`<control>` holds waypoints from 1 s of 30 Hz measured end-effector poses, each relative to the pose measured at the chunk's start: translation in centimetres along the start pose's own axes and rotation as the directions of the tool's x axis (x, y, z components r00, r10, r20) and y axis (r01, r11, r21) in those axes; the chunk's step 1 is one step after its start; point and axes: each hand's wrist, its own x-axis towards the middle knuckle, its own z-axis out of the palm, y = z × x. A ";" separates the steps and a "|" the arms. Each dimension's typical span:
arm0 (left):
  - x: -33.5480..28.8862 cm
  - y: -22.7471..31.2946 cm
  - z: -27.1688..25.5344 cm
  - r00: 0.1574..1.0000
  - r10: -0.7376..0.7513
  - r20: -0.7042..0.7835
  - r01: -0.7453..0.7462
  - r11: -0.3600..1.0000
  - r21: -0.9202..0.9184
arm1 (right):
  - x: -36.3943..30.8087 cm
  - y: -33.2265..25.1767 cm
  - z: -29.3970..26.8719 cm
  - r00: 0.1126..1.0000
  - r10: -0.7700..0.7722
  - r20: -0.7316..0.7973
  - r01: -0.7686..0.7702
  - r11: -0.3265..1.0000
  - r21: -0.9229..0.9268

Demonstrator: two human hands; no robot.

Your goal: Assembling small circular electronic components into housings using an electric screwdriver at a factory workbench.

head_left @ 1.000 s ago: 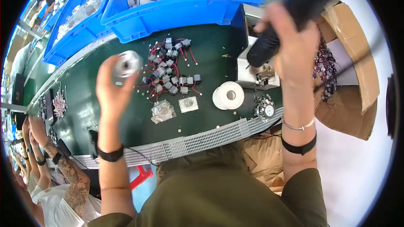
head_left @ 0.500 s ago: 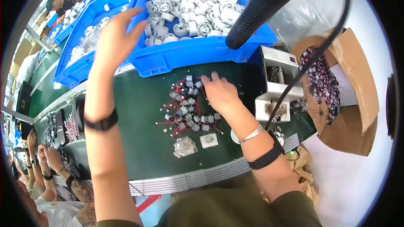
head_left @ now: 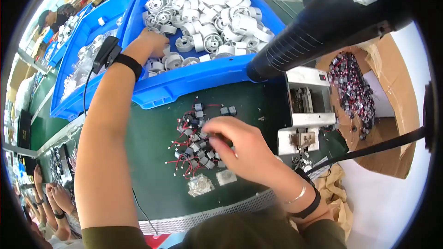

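My left hand [head_left: 150,44] reaches over the near left corner of a blue bin [head_left: 194,76], down among white round plastic housings [head_left: 212,44]. Its fingers bend downward and partly blur into the parts, so I cannot tell whether one is gripped. Above a pile of small grey motors with red wires [head_left: 196,147], my right hand [head_left: 242,145] hovers with thumb and forefinger apart, holding nothing visible. Two motors [head_left: 228,110] lie together just beyond that hand. Near the pile's front edge are a crumpled clear plastic piece [head_left: 200,185] and a small pale flat piece [head_left: 226,177].
A black cylindrical tool [head_left: 300,41] hangs over the bin's right side. Right of the motors stands a small white-and-metal machine [head_left: 311,97]. Beyond it, a cardboard box [head_left: 387,92] holds many wired parts. Another blue bin [head_left: 64,97] is at left; co-workers' hands [head_left: 60,198] work farther left.
My left hand has lowered into the bin among the white housings. My right hand has drawn back toward me from the far side of the motor pile, leaving two motors there.
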 end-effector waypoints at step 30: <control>-23.3 31.3 3.2 0.653 -0.184 -0.734 -0.639 0.387 -0.665 | -12.6 3.4 -10.6 0.910 0.409 0.070 -0.401 0.826 0.396</control>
